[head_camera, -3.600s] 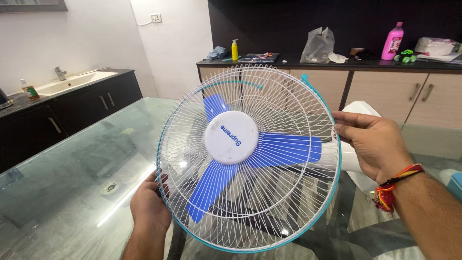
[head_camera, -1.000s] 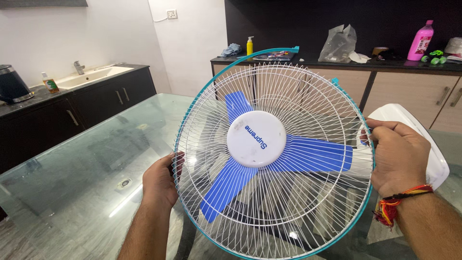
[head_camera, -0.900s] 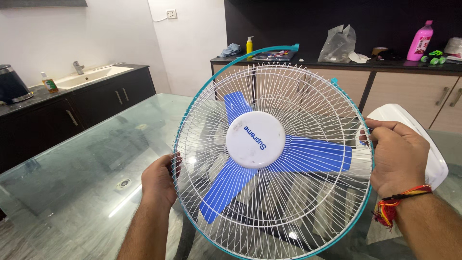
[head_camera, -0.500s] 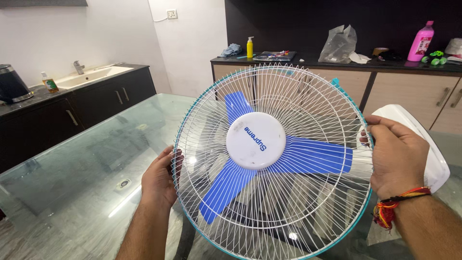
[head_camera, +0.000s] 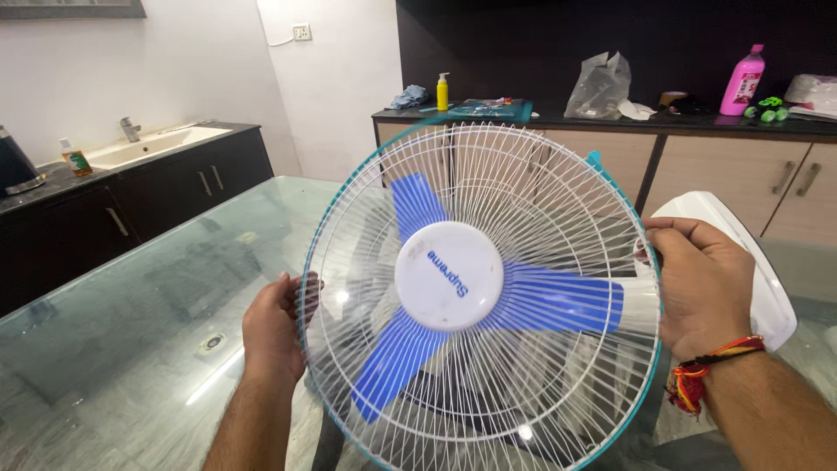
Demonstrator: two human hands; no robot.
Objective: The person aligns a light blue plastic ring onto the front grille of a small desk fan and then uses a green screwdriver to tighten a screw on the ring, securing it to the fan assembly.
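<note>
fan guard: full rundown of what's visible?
The fan guard is a round white wire grille with a teal rim and a white centre cap, looking like coated metal. Three blue blades show behind it. It is held upright, slightly tilted, above the glass table. The left hand grips its left edge, the right hand its right edge.

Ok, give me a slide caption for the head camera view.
Left hand and right hand grip opposite rims of a white wire fan guard with blue blades above a glass table.

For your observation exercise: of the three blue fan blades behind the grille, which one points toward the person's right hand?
The horizontal blade, running from the white hub toward the right hand; the others point up and down-left.
</note>
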